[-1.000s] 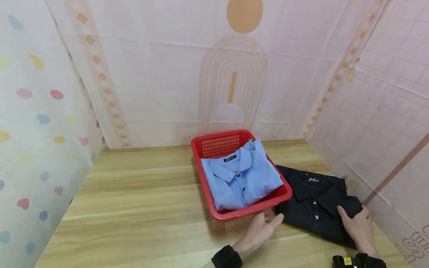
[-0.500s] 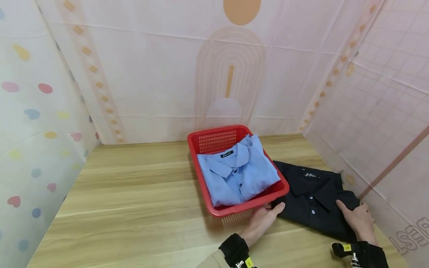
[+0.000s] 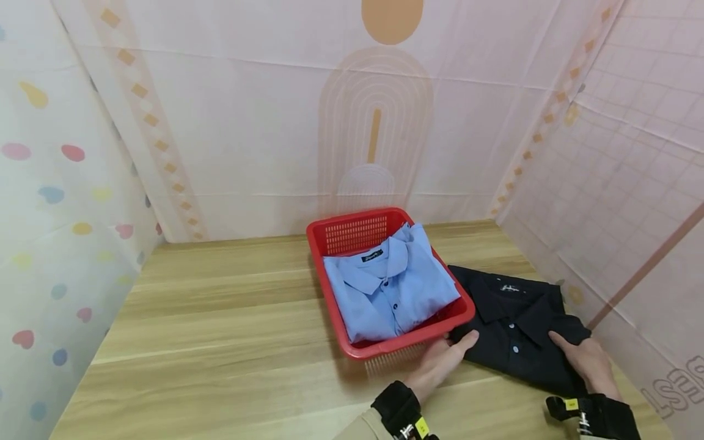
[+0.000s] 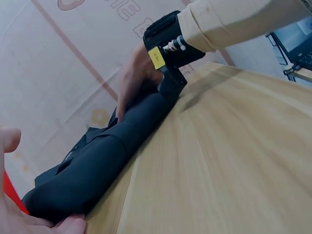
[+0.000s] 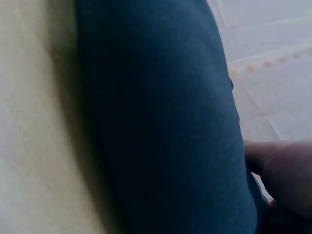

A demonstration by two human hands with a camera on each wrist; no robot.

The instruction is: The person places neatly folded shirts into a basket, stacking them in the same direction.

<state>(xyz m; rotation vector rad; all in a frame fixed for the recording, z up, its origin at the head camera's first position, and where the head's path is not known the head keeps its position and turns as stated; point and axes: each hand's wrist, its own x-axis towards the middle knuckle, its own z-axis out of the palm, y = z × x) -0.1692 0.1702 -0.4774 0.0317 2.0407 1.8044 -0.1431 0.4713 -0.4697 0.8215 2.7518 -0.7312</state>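
A folded black shirt (image 3: 503, 333) with a collar and pale buttons lies at the right of the table, partly behind the red basket's corner. My right hand (image 3: 585, 360) grips its right side, the thumb on top of the cloth; its other fingers are mostly hidden. At the shirt's left end is my left hand (image 3: 440, 360), beside the basket's front corner. In the left wrist view, the left fingertips (image 4: 73, 225) touch the shirt's lower edge, while the left thumb (image 4: 10, 140) stands raised, apart from the cloth.
The red plastic basket (image 3: 357, 351) holds a folded light-blue shirt (image 3: 379, 287) and stands close to the black shirt. Patterned cloth walls (image 3: 247, 134) border the wooden table (image 3: 220, 342) at the back and both sides.
My left hand has moved right, from below the basket's front corner to the black shirt's left end. The right hand keeps its grip, and the view has shifted slightly.
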